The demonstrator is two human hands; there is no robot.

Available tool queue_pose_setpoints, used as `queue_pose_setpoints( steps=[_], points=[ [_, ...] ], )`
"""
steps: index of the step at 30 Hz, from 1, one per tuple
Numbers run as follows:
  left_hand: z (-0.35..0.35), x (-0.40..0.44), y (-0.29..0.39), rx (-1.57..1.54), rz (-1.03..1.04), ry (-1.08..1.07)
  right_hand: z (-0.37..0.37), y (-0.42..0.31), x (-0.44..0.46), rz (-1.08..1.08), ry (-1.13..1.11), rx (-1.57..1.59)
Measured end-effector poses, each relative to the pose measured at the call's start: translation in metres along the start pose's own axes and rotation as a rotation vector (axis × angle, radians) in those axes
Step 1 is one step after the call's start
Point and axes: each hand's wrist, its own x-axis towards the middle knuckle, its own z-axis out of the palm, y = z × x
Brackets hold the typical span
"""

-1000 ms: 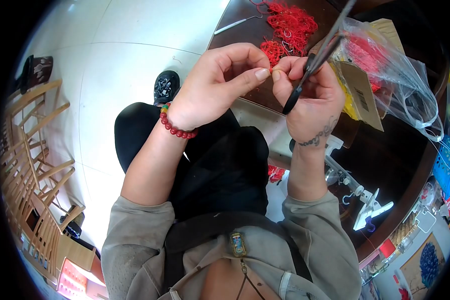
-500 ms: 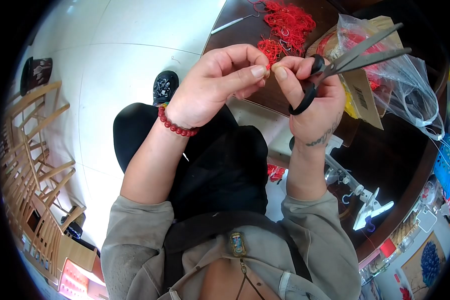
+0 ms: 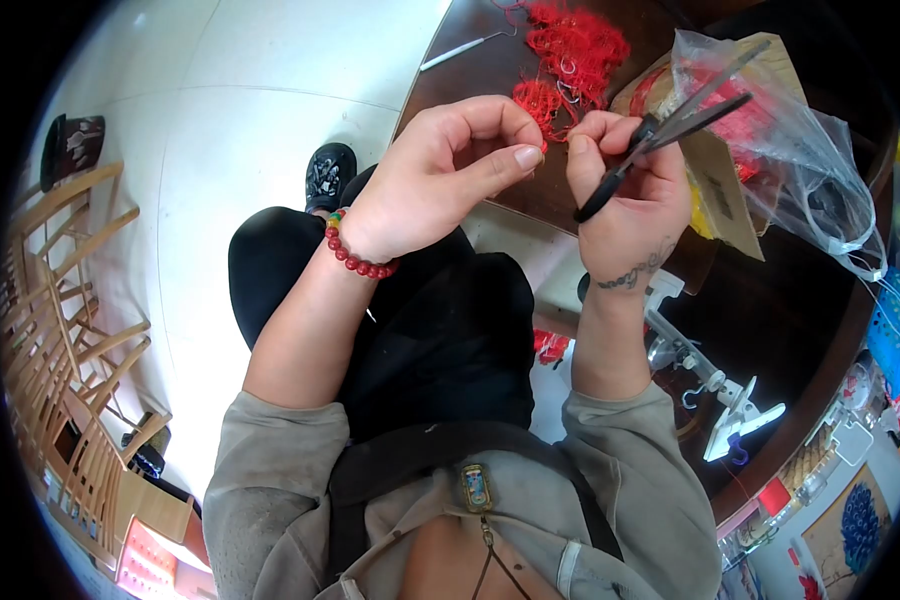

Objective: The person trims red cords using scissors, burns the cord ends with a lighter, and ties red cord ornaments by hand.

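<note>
Just over a dark, smooth counter (image 3: 448, 95), a left hand (image 3: 435, 185) pinches a speck of red cord (image 3: 544, 147), thumb and finger together.
The right hand (image 3: 632, 220) has its grip closed around the black looped handles of metal scissors (image 3: 672, 130), slim blades parted, near a frizzy red thread tangle (image 3: 578, 48) and crinkled clear plastic bag (image 3: 820, 165).

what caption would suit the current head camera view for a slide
Left hand pinching something small and red, right hand holding open scissors, near tangled red cord on a dark table
</note>
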Motion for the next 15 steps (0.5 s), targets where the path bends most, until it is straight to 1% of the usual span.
queue_pose_setpoints(
  steps=[3,5,6,7,8,9,10,11,12,13,15],
  points=[
    [-0.002,0.002,0.001,0.068,0.011,-0.008,-0.007,-0.004,0.005,0.057,-0.016,0.001],
    [-0.001,0.005,-0.004,-0.036,0.004,0.002,-0.012,-0.004,0.007,0.053,-0.046,-0.057],
    [-0.003,0.007,-0.004,-0.038,-0.011,-0.01,-0.011,-0.005,0.01,0.004,-0.058,-0.074],
    [-0.002,0.008,-0.006,-0.029,0.009,0.013,-0.008,-0.015,0.012,0.011,-0.055,-0.077],
    [-0.002,0.009,-0.007,-0.029,0.008,0.03,-0.007,-0.015,0.014,-0.007,-0.05,0.026],
    [0.0,0.008,-0.004,-0.062,0.024,0.051,-0.013,-0.015,0.016,0.046,-0.069,0.029],
    [-0.001,0.01,-0.004,-0.034,0.016,0.045,-0.011,-0.022,0.019,0.049,-0.05,0.027],
    [0.0,0.009,0.001,-0.086,-0.048,0.036,-0.008,-0.031,0.026,0.075,-0.072,0.155],
    [0.0,0.009,-0.001,-0.1,-0.067,0.039,-0.002,-0.046,0.037,0.07,-0.117,0.182],
    [-0.001,0.009,0.002,-0.05,-0.067,0.021,0.003,-0.067,0.045,0.068,-0.158,0.204],
    [-0.003,0.007,0.003,-0.002,-0.108,0.018,0.012,-0.1,0.08,0.042,-0.288,0.426]
  ],
)
